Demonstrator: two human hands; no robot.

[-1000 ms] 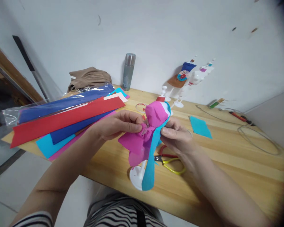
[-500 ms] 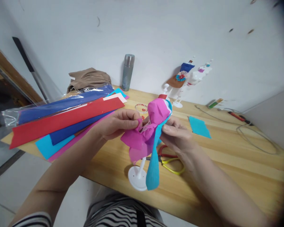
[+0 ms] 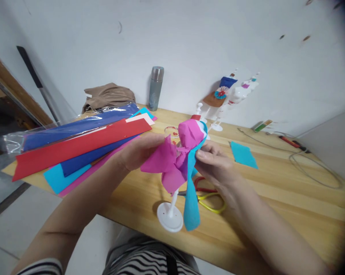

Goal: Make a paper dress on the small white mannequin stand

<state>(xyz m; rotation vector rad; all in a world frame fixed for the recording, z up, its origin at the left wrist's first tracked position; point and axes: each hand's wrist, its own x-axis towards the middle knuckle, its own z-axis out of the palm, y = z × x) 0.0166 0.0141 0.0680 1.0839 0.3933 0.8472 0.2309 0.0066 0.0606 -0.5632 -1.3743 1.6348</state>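
Note:
A small white mannequin on a round white stand [image 3: 169, 217] is held above the wooden table [image 3: 275, 214]. Pink crepe paper [image 3: 172, 164] is wrapped round its body, and a long cyan strip [image 3: 191, 202] hangs down past the stand. My left hand [image 3: 138, 151] is closed on the bunched pink paper at the figure's waist. On the other side, my right hand [image 3: 215, 164] pinches the cyan strip against the figure. Both hands hold the piece at chest height over the table's near edge.
Long sheets of red, blue, cyan and pink paper [image 3: 75, 147] lie at the left. Yellow and red scissors [image 3: 209, 198] rest under my right hand. A cyan scrap [image 3: 243, 154], steel flask [image 3: 155, 88], two dressed mannequins [image 3: 227, 95] and wire [image 3: 313, 168] are further back.
The figure has turned a little, so the pink paper now flares toward the left and covers my left fingers. The cyan strip and stand have swung slightly to the right.

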